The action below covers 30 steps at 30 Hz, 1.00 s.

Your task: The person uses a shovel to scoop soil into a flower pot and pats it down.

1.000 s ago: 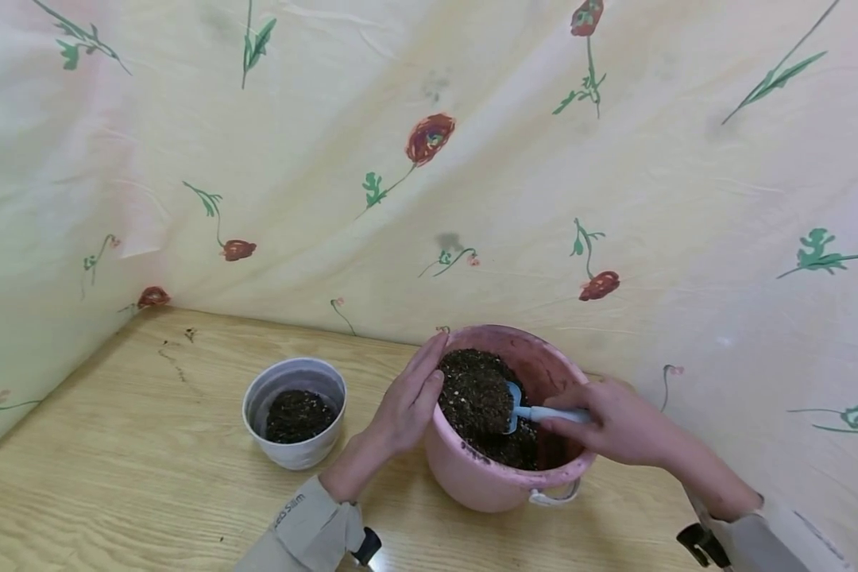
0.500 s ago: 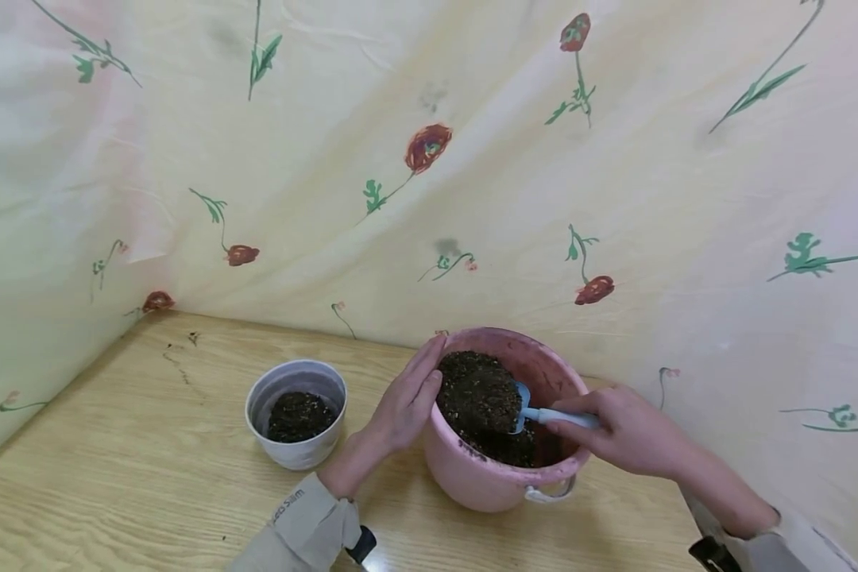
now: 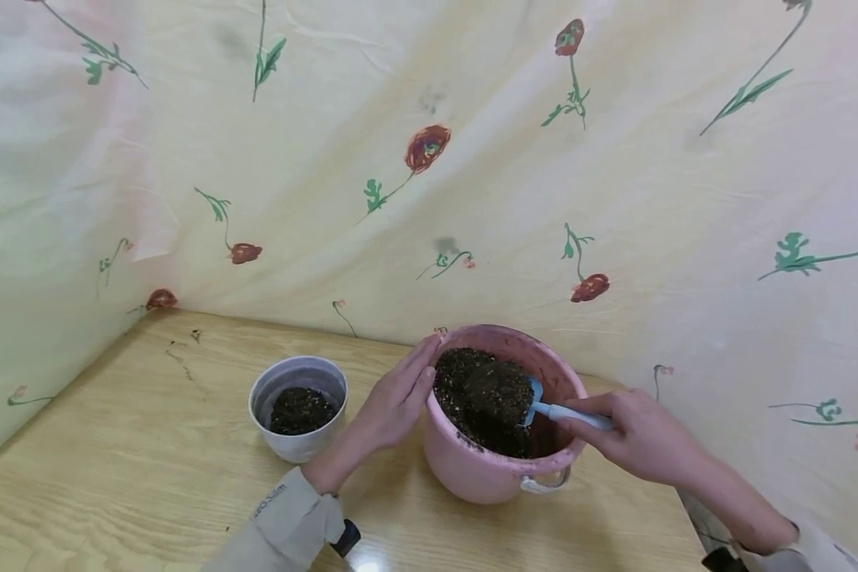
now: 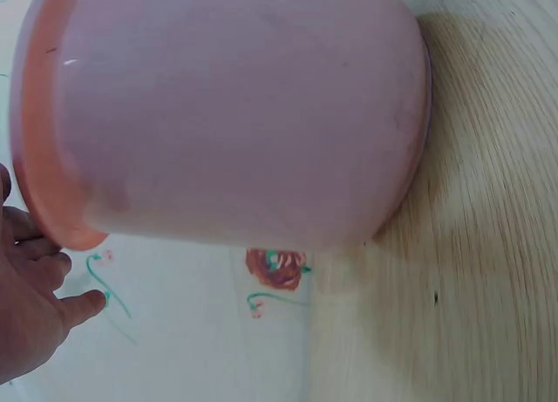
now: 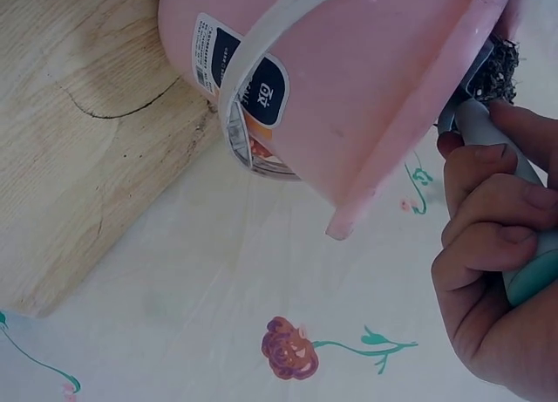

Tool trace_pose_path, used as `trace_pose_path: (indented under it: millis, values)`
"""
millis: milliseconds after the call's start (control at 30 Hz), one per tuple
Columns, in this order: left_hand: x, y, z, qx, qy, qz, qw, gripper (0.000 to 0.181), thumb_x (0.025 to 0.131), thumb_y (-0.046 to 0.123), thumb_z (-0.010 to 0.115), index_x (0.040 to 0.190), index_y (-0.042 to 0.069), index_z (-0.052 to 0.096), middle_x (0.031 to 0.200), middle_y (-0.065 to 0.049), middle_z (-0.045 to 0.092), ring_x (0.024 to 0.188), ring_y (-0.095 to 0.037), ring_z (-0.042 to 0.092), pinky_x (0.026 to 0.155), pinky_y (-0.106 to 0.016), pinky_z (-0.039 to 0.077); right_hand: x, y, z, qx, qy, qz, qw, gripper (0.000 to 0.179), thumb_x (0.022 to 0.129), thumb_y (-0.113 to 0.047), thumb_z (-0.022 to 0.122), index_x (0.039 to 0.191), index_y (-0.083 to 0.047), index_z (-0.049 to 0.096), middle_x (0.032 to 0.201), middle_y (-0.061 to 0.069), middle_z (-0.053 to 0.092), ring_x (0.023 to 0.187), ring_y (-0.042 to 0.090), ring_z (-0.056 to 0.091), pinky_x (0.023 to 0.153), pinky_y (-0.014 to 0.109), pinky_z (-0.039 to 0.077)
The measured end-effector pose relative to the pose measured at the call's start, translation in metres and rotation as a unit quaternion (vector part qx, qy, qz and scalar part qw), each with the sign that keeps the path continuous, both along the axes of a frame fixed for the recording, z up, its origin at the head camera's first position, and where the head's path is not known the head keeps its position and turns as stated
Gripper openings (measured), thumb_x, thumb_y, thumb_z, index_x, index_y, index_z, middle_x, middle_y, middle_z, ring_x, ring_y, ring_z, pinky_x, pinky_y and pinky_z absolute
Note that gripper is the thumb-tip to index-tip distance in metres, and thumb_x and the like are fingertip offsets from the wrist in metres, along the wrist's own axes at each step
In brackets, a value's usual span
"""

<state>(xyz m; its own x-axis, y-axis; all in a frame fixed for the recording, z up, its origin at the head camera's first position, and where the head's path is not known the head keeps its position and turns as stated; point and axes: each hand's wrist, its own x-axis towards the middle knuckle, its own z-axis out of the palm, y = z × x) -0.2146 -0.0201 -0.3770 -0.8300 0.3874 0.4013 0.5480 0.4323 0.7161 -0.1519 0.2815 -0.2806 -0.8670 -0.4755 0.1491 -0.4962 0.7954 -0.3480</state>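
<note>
A pink bucket [image 3: 465, 469] holds dark potting soil [image 3: 461, 377]. My left hand [image 3: 389, 405] rests along the left of its rim, fingers fairly straight; in the left wrist view the fingers [image 4: 39, 267] lie at the rim's edge. My right hand [image 3: 639, 437] grips the pale blue handle of a small trowel [image 3: 579, 416] over the right side of the bucket. The blade carries a rounded heap of soil [image 3: 499, 391] that covers most of it. In the right wrist view several fingers curl round the handle, and the blade shows at the rim.
A white pot [image 3: 293, 449] with some soil at its bottom stands left of my left forearm. The bucket's white carrying handle [image 3: 543, 482] hangs down at its front. Flower-printed cloth [image 3: 400, 270] rises behind the wooden tabletop [image 3: 136, 429]. A few dirt specks lie at the back left.
My right hand has drawn the trowel to the right and slightly up, and the heap of soil on its blade stands out more. My left hand stays at the rim.
</note>
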Motion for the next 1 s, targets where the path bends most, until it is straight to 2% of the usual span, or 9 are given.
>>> trace_pose_path:
  millis: [133,300,533,700,1000]
  values:
    - [0.006,-0.014,0.003,-0.015,0.000,0.000,0.9999,0.051,0.107,0.031,0.028,0.153,0.011,0.024,0.158,-0.003,0.021,0.144,-0.023,0.022,0.117,-0.040,0.020,0.003,0.001,0.000,-0.002,-0.006,-0.004,1.0000,0.023,0.090,-0.022,0.069,0.106,-0.007,0.075,0.052,-0.018,0.035,0.041,-0.005,0.023,0.037,0.018,0.030]
    - [0.010,-0.026,0.006,-0.026,0.009,-0.005,0.9996,0.049,0.106,0.026,0.031,0.152,0.008,0.027,0.157,-0.007,0.024,0.144,-0.024,0.023,0.117,-0.040,0.020,0.003,0.002,-0.001,0.007,0.001,-0.001,1.0000,0.024,0.091,-0.023,0.067,0.108,-0.008,0.075,0.051,-0.019,0.029,0.042,-0.005,0.019,0.040,0.018,0.029]
    - [0.010,-0.030,0.012,-0.048,0.027,-0.024,0.9982,0.049,0.107,0.026,0.028,0.151,0.004,0.026,0.157,-0.011,0.024,0.144,-0.026,0.022,0.117,-0.038,0.020,0.003,0.005,-0.002,0.013,-0.023,-0.016,0.9995,0.024,0.091,-0.022,0.067,0.105,-0.005,0.075,0.051,-0.016,0.036,0.041,-0.003,0.024,0.039,0.018,0.029]
    - [0.012,-0.033,0.018,-0.058,0.027,-0.036,0.9973,0.050,0.107,0.029,0.026,0.151,0.004,0.025,0.157,-0.011,0.022,0.145,-0.024,0.020,0.117,-0.038,0.019,0.005,0.005,-0.004,0.009,-0.024,-0.015,0.9996,0.023,0.091,-0.022,0.067,0.104,-0.005,0.075,0.052,-0.017,0.035,0.042,-0.003,0.025,0.038,0.018,0.028]
    - [0.011,-0.040,0.020,-0.080,0.030,-0.031,0.9959,0.051,0.107,0.030,0.026,0.152,0.006,0.024,0.158,-0.010,0.022,0.145,-0.023,0.021,0.117,-0.039,0.020,0.005,0.000,-0.004,0.015,-0.026,-0.016,0.9994,0.025,0.092,-0.026,0.066,0.105,-0.007,0.075,0.051,-0.018,0.034,0.041,-0.003,0.024,0.040,0.019,0.029]
